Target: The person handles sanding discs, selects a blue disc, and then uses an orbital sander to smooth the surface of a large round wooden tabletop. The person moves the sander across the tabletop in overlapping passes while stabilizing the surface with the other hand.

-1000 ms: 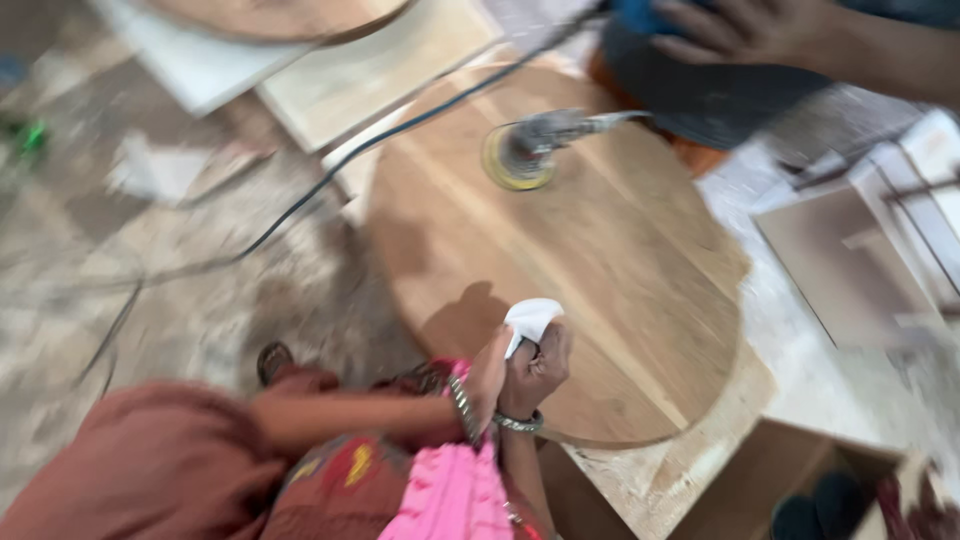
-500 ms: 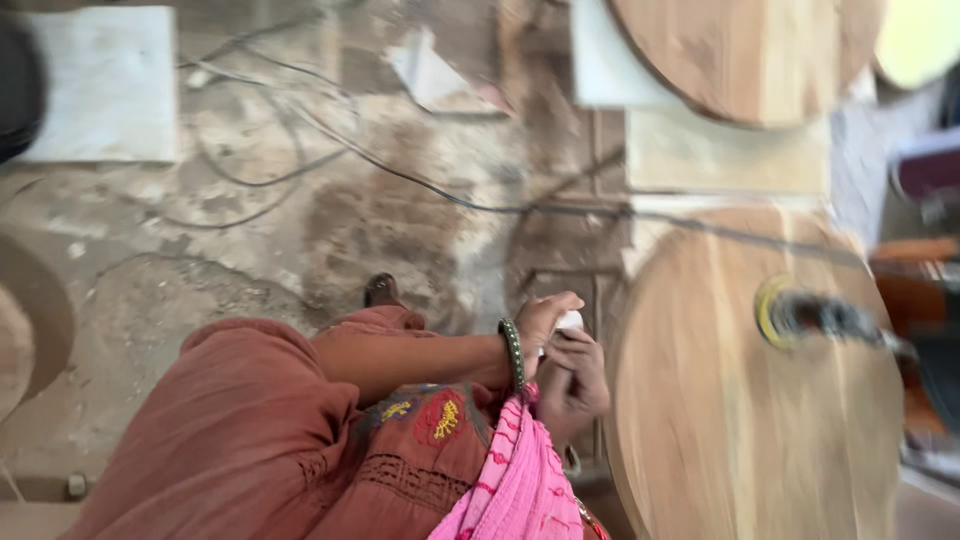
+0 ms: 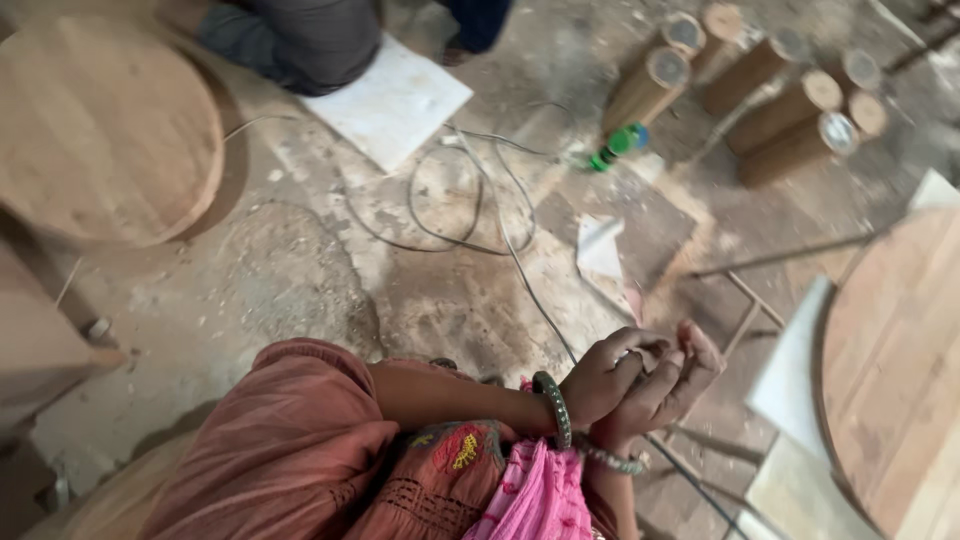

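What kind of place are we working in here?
Most likely a woodworking shop at floor level: round wooden tabletops lie about, a row of turned wooden legs rests on the dusty floor, and a power cable trails across it.

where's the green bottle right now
In the head view the green bottle lies on the dusty floor, upper middle, just below the cluster of wooden cylinders and right of the looped cable, well away from both hands.
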Demonstrator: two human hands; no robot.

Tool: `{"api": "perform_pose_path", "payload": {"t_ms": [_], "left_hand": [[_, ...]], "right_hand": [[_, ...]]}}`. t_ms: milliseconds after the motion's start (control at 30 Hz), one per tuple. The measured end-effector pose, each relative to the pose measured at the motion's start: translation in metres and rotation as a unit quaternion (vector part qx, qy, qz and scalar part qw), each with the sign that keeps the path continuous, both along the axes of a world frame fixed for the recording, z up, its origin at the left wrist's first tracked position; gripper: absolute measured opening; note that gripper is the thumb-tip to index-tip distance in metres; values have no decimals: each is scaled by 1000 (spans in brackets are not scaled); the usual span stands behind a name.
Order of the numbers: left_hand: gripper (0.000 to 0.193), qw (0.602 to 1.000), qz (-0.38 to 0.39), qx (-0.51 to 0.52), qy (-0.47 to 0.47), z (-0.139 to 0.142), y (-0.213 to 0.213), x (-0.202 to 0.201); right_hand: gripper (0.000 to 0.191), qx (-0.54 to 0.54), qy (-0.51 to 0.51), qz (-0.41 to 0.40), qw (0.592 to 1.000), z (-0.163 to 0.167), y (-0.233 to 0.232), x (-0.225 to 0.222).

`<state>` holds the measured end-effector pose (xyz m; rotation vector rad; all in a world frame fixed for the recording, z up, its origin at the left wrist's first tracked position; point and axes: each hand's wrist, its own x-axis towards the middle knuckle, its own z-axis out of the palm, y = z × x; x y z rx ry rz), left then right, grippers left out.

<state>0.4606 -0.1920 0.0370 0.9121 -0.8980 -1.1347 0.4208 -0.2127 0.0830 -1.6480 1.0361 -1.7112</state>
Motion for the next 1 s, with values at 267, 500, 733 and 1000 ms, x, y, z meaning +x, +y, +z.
{"api": "perform_pose_path", "payload": {"t_ms": [267,500,733,1000], "left_hand": [[36,823,-187,31,535,-61,-65,42],[36,726,-65,-40,683,-16,-95,52],[37,-97,-209,-293,928,26,-185,8],[31,-91,-328,-250,906,62,-260,37]], "right_hand": [[42,-145,237,175,944,-16,-52,38],[47,-38,278,6,960,-29,-124,43],[33,-64,-124,201,970,-44,-207,55],[26,-228,110,209,945,-17,-258,67]]}}
